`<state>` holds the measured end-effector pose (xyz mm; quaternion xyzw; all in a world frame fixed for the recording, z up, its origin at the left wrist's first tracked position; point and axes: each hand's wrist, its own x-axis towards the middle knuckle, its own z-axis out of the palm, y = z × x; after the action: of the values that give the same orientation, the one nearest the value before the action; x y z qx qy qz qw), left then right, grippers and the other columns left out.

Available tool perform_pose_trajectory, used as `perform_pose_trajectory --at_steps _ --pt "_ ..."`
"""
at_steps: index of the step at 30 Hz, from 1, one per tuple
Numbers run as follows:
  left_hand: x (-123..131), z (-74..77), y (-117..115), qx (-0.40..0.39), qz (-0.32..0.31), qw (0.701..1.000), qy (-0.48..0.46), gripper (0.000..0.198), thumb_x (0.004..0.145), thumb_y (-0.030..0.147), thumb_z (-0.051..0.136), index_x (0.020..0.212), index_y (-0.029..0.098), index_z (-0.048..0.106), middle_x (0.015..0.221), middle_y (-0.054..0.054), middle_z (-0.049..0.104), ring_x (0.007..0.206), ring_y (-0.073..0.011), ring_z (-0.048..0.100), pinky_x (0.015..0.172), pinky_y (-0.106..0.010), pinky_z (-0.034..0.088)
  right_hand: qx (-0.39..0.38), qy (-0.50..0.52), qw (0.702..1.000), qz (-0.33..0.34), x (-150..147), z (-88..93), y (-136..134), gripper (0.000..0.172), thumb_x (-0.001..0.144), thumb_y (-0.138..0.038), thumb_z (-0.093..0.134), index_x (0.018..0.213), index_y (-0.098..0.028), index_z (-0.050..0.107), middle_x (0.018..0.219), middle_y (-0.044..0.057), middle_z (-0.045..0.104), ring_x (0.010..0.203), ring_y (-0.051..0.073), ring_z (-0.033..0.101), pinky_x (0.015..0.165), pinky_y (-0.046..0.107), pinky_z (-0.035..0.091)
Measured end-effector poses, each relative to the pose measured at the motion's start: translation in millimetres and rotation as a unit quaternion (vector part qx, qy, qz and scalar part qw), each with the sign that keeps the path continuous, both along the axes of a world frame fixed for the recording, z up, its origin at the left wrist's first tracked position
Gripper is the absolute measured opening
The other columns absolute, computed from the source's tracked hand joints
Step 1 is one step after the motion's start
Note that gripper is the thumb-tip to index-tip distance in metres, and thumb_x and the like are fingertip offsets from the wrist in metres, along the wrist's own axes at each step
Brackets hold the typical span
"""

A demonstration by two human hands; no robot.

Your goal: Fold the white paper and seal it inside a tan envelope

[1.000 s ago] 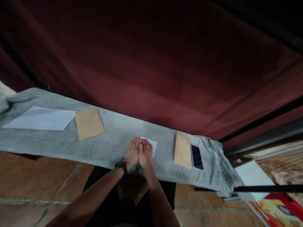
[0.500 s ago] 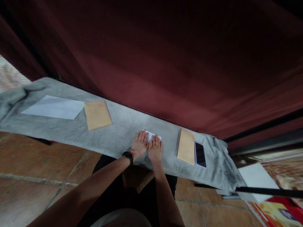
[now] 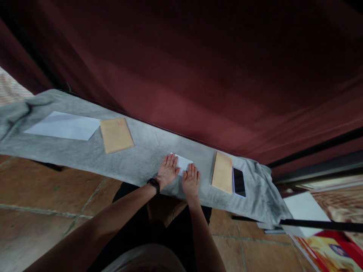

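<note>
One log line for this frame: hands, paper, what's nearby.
left hand: flat on white paper | right hand: flat on white paper | under: grey cloth | right side: brown envelope, phone

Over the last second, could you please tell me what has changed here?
The right hand has slid rightward along the paper, away from the left hand, which it had been touching; paper now shows between them. Both stay flat, gripping nothing. The two envelopes, phone and large sheet have not moved.
</note>
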<state>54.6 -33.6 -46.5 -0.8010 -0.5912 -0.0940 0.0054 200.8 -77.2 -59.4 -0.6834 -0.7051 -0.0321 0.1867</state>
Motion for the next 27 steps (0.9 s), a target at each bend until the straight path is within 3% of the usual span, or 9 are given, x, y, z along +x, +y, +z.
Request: perform_pose_trajectory --at_steps 9,18,23,27 --pt "-15 -3.1 -7 0.012 -0.019 0.999 -0.049 0.061 0.101 0.038 0.032 0.153 0.007 0.041 0.161 -0.016 0.036 0.152 -0.0269 0.029 0.125 -0.045 0.019 0.013 -0.001 1.000 -0.012 6 2.4 -6 0.053 0.106 -0.029 0.027 0.152 -0.008 0.043 0.154 0.019 0.048 0.142 0.032 0.043 0.116 0.054 0.029" --pt "-45 -6.4 -25 0.014 0.014 0.999 -0.050 0.063 0.101 0.039 0.030 0.152 0.005 0.040 0.159 -0.017 0.039 0.151 -0.0271 0.031 0.124 -0.046 0.024 0.013 0.015 1.000 -0.017 6 8.8 -9 0.052 0.105 -0.029 0.031 0.151 -0.009 0.044 0.154 0.017 0.048 0.143 0.033 0.042 0.117 0.054 0.029" --pt "-46 -1.0 -30 0.034 0.029 0.998 -0.040 0.063 0.101 0.038 0.030 0.148 -0.001 0.044 0.156 -0.022 0.041 0.149 -0.0312 0.033 0.123 -0.050 0.025 0.025 0.054 0.998 -0.026 9 6.3 -9 0.049 0.104 -0.027 0.034 0.148 -0.010 0.049 0.151 0.019 0.051 0.142 0.030 0.044 0.117 0.053 0.030" --pt "-32 4.3 -40 0.057 -0.041 0.997 -0.042 0.061 0.102 0.038 0.032 0.150 0.002 0.043 0.158 -0.020 0.039 0.150 -0.0289 0.032 0.124 -0.047 0.026 0.032 0.120 0.991 -0.043 5 9.2 -2 0.049 0.103 -0.023 0.031 0.145 -0.006 0.051 0.149 0.020 0.053 0.142 0.027 0.044 0.117 0.049 0.033"
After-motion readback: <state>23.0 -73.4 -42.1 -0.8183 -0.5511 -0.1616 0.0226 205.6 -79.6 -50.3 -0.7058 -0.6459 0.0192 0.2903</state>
